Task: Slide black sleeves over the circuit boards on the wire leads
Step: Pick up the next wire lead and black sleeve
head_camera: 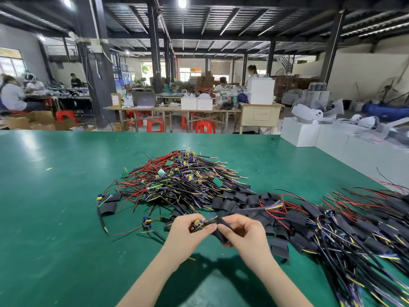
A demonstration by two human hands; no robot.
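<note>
On the green work table [66,196], two loose flat black sleeves [108,204] lie at the left beside a central heap of bare green circuit boards on red, black and yellow leads [177,180]. The left hand [188,235] pinches a small component-laden circuit board [197,226]. The right hand [243,235], fingers curled, grips a black sleeve [218,231] around its leads, just beside the board. Sleeved leads [343,229] pile up at the right.
</note>
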